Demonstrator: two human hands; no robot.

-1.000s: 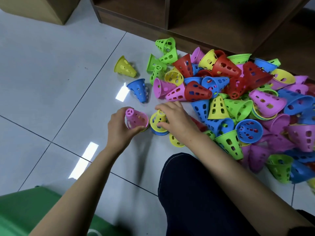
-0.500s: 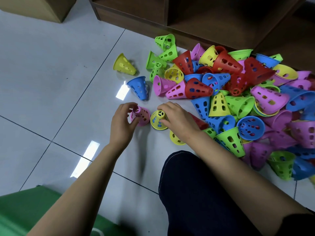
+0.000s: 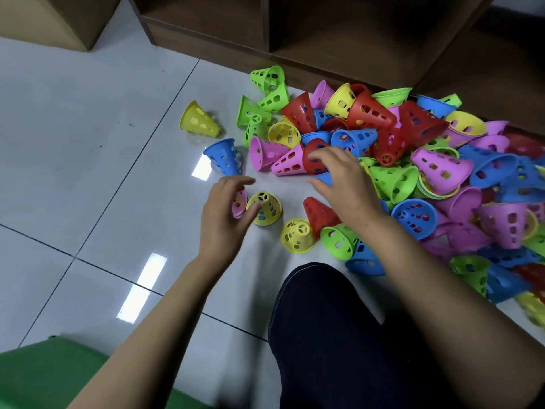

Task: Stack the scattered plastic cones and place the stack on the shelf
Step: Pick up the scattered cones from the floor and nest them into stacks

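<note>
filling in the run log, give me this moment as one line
left hand: holds pink cone beside yellow cone | right hand: open, reaching over pile at red cone | shelf: no stack

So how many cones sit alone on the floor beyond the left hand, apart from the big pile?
2: a yellow cone on its side, farthest left, and a blue cone between it and the left hand. None look hidden there.

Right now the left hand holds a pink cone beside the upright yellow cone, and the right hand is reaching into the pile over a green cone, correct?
Not quite. In the head view the right hand reaches over a red cone, not a green one. The rest stands: the left hand holds a pink cone beside the upright yellow cone.
</note>
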